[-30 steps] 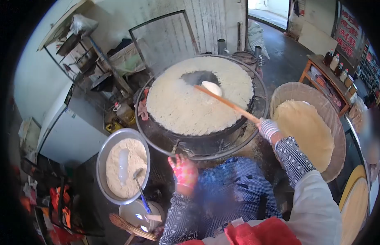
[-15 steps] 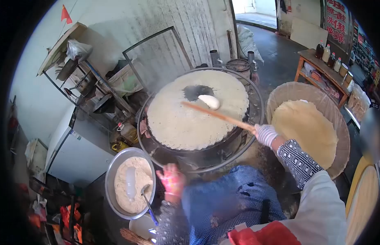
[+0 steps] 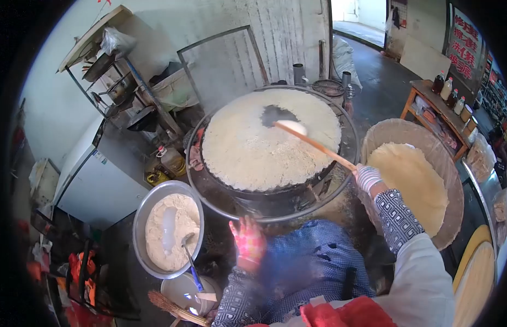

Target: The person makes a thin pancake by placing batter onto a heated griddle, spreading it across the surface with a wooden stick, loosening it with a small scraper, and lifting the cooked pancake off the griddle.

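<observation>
My right hand, in a striped glove, is closed round the end of a wooden stick. The stick reaches over the round griddle, its far tip beside a white dough lump. A pale batter layer covers most of the griddle, with a dark bare patch near its back. My left hand, in a pink checked glove, has its fingers spread near the griddle's outer ring and holds nothing. Left of it stands a metal bowl of flour with a spoon.
A lined basket holding flat round sheets stands at the right. Behind it is a wooden bench with bottles. A bucket and a straw brush are at lower left. A white cabinet and a pot shelf stand farther left.
The stick has swung slightly, its tip now closer against the dough lump and partly covering it. The camera view has shifted. My left hand stays spread near the ring.
</observation>
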A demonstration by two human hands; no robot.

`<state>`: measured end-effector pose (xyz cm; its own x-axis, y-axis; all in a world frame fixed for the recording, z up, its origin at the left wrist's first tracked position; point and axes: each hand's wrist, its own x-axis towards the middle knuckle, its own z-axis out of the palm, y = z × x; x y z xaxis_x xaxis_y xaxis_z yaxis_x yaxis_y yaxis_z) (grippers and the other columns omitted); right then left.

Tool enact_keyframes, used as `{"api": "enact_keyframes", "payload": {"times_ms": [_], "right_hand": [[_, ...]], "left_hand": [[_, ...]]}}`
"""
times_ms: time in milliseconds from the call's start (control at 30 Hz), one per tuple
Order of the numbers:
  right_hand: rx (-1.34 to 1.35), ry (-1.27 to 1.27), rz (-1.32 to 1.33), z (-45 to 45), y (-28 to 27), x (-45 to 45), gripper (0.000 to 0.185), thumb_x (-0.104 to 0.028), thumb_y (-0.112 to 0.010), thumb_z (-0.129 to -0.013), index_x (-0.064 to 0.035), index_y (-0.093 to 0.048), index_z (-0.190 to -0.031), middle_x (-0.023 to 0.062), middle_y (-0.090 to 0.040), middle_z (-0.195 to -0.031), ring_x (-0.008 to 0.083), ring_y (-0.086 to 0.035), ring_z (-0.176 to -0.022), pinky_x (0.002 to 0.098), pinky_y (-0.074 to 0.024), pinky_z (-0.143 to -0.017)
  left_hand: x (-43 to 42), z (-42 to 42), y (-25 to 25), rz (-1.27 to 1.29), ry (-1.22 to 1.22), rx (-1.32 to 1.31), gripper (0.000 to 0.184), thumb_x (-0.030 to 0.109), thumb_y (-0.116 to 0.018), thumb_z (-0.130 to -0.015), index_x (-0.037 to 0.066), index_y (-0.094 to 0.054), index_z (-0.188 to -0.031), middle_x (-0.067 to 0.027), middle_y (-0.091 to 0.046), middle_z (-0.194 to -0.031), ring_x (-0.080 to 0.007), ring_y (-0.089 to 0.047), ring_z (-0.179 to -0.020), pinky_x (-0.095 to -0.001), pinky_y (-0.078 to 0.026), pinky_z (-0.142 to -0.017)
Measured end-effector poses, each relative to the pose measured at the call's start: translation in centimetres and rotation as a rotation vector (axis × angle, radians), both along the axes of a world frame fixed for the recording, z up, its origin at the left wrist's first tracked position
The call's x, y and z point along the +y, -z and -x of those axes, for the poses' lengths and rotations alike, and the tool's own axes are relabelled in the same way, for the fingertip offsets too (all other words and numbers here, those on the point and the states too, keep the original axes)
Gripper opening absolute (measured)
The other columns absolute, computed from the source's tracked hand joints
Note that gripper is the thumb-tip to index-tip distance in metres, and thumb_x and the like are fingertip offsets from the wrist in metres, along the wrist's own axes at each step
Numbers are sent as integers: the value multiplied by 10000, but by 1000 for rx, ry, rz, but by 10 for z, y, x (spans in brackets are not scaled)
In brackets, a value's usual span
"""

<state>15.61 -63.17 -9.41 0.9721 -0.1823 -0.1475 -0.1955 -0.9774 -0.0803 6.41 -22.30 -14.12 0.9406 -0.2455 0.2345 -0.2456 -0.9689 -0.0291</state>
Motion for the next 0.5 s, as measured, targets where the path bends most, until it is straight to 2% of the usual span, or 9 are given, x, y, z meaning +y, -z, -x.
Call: {"api": "enact_keyframes", "payload": {"times_ms": [67, 100, 200, 233, 333, 367, 400, 467, 500], "right_hand": [[-27, -69, 7, 4, -12, 15, 330, -328, -424, -914, -51, -567, -1020, 213, -637, -892, 359, -619, -853, 457, -482, -735], [22, -76, 47, 8, -21, 25, 321, -319, -431, -912, -51, -566, -1025, 208, -638, -902, 359, -619, -855, 456, -482, -734], [88, -57, 57, 7, 4, 12, 321, -329, -431, -911, -53, -570, -1001, 196, -641, -910, 359, -619, -860, 451, -485, -739], [29, 51, 36, 5, 11, 3, 329, -342, -435, -908, -57, -573, -996, 187, -645, -910, 354, -619, -872, 445, -487, -754], [12, 3, 26, -1, -4, 16, 333, -347, -439, -906, -60, -580, -998, 189, -646, -911, 343, -622, -883, 441, -486, -767], [-5, -29, 29, 0, -4, 24, 335, -347, -442, -902, -56, -585, -987, 189, -647, -902, 341, -624, -877, 442, -486, -765], [-10, -34, 29, 4, -4, 29, 335, -347, -442, -902, -56, -585, -987, 189, -647, -902, 341, -624, -877, 442, -486, -765], [39, -122, 53, 16, -1, 33, 335, -346, -445, -900, -53, -590, -975, 190, -647, -904, 342, -623, -876, 440, -486, -764], [22, 6, 50, 8, 15, 23, 336, -346, -447, -898, -51, -584, -984, 198, -645, -892, 345, -625, -861, 444, -486, -758]], "left_hand": [[12, -6, -12, -103, -64, 114, 555, 339, -458, -845, -59, -476, -1233, -216, -452, -1310, -331, -352, -1287, -591, -38, -1075], [28, -13, 6, -103, -65, 51, 590, 384, -458, -829, -61, -496, -1214, -208, -458, -1309, -329, -337, -1299, -585, -20, -1079], [45, -28, 6, -96, -154, 31, 602, 356, -481, -789, -70, -492, -1215, -208, -449, -1317, -340, -347, -1287, -579, -30, -1080], [50, -37, 2, -105, -223, 125, 599, 318, -488, -778, -76, -472, -1228, -201, -418, -1346, -335, -329, -1296, -574, -43, -1081], [74, -55, 4, -13, -339, 213, 652, 363, -522, -765, -21, -434, -1285, -194, -395, -1362, -319, -309, -1305, -592, -89, -1066], [65, -48, -23, 24, -372, 273, 621, 368, -524, -823, 6, -410, -1314, -173, -421, -1348, -270, -357, -1283, -501, -202, -1072], [58, -45, -21, 25, -377, 268, 621, 368, -524, -823, 6, -410, -1314, -173, -421, -1348, -270, -357, -1283, -501, -202, -1072], [40, -32, -11, 1330, -227, 357, 580, 369, -508, -888, -10, -402, -1315, -154, -432, -1343, -228, -399, -1249, -365, -297, -1044], [29, -20, -15, 1491, -158, 518, 582, 369, -525, -892, -17, -405, -1311, -152, -446, -1331, -222, -409, -1236, -325, -317, -1027]]}}
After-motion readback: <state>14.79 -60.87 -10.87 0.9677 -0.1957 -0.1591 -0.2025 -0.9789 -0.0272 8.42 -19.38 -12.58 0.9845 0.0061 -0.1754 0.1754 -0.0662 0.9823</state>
